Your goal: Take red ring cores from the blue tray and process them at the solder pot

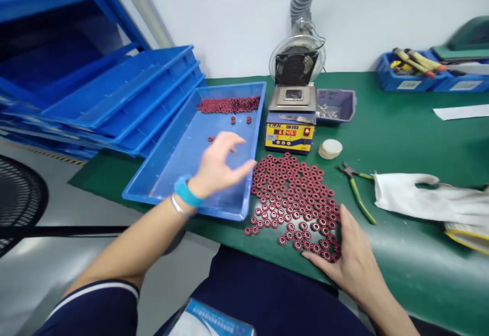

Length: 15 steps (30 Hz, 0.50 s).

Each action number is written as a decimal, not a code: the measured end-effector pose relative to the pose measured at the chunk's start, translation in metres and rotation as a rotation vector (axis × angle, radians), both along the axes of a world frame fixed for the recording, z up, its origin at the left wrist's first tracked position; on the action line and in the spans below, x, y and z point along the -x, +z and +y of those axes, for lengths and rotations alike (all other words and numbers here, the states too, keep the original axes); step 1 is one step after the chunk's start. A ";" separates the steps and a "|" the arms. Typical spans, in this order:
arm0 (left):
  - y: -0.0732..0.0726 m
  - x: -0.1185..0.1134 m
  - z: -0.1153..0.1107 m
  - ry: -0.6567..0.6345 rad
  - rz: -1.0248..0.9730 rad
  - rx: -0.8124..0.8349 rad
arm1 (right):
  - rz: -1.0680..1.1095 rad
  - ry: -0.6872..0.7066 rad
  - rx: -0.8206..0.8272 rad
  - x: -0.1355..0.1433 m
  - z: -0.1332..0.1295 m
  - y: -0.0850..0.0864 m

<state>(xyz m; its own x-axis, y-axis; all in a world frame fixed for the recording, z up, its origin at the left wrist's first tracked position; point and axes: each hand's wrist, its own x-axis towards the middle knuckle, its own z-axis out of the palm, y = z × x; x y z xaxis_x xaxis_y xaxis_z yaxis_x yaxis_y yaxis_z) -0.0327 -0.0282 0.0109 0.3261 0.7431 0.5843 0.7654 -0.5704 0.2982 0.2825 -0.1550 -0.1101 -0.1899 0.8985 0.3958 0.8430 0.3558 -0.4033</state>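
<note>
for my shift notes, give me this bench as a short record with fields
left hand: open above the blue tray, slightly blurred
right hand: curved against the near right edge of the loose rings
rings: red and black, many on the green bench, more in the tray, mostly at its far end
unit: display lit, beyond the loose rings
pliers: beside the white glove

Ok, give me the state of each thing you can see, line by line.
Blue tray: partly filled, mostly at its far end
Red rings: spread on the green table
Left hand: open, over the blue tray
Right hand: curved around the edge of the red rings
Yellow-fronted unit: display lit
Fan: cannot tell if spinning
Pliers: handles spread apart
White glove: lying unworn
</note>
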 end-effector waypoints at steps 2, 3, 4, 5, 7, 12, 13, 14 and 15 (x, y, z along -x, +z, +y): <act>-0.017 0.056 0.040 0.278 0.001 0.173 | 0.020 0.009 -0.006 0.008 0.006 0.000; -0.027 0.079 0.057 0.349 0.036 0.281 | 0.032 0.016 -0.004 0.011 0.009 0.001; -0.038 0.098 0.071 0.386 0.076 0.366 | 0.044 0.021 0.002 0.014 0.012 0.002; -0.049 0.112 0.082 0.397 0.116 0.433 | 0.056 0.024 0.009 0.017 0.015 0.003; -0.066 0.125 0.098 0.368 0.173 0.502 | 0.074 0.025 0.025 0.022 0.018 0.005; -0.089 0.118 0.113 0.283 0.272 0.387 | 0.064 -0.006 0.030 0.025 0.020 0.004; -0.092 0.115 0.114 0.280 0.290 0.364 | 0.056 -0.009 0.026 0.024 0.019 0.003; -0.094 0.114 0.115 0.281 0.303 0.350 | 0.047 -0.009 0.023 0.023 0.019 0.002; -0.095 0.112 0.115 0.283 0.311 0.341 | 0.040 -0.009 0.019 0.022 0.018 0.001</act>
